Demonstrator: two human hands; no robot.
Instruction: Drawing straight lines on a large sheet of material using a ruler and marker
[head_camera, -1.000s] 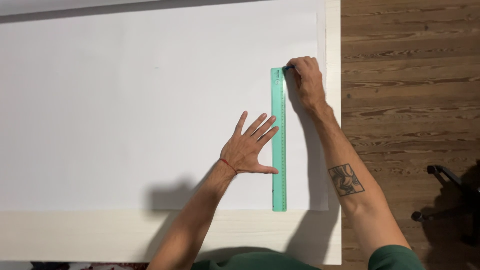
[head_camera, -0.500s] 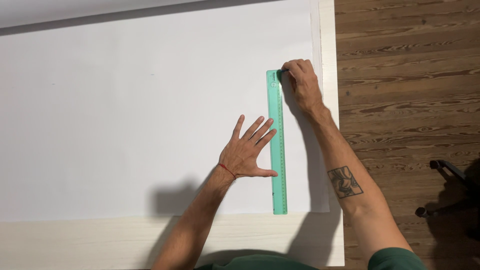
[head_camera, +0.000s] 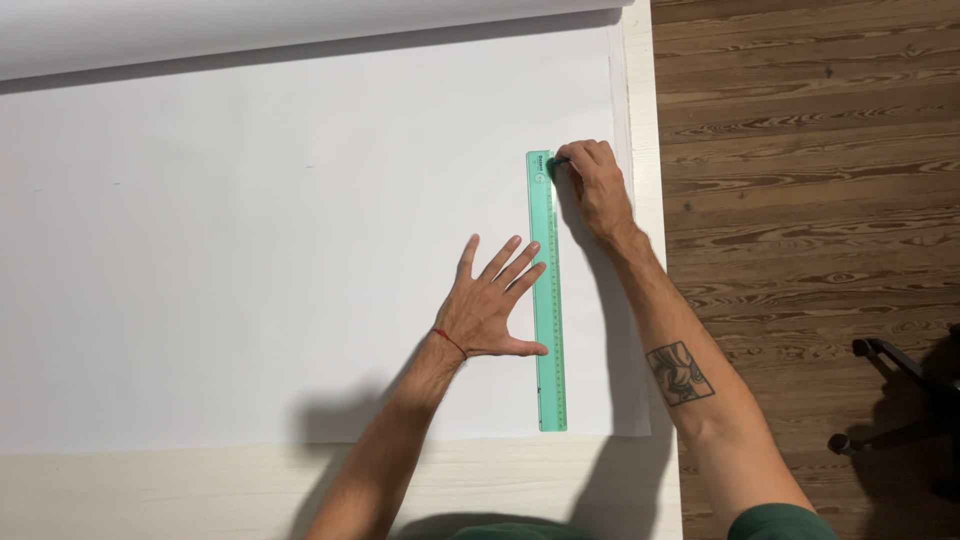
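Ruler (head_camera: 547, 300), green, lies on white paper (head_camera: 250, 250); your left hand (head_camera: 492, 305) presses it flat, fingers spread; your right hand (head_camera: 595, 185) pinches a pen (head_camera: 560, 160) at its top end.

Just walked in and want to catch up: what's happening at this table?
A person leans over a large white paper sheet spread on a pale table. The left hand is pressed flat, fingers spread, against a long green ruler lying lengthwise near the sheet's right edge. The right hand sits at the ruler's far end, pinching something small and dark at the tip, too hidden to identify. The paper's far end is rolled up.
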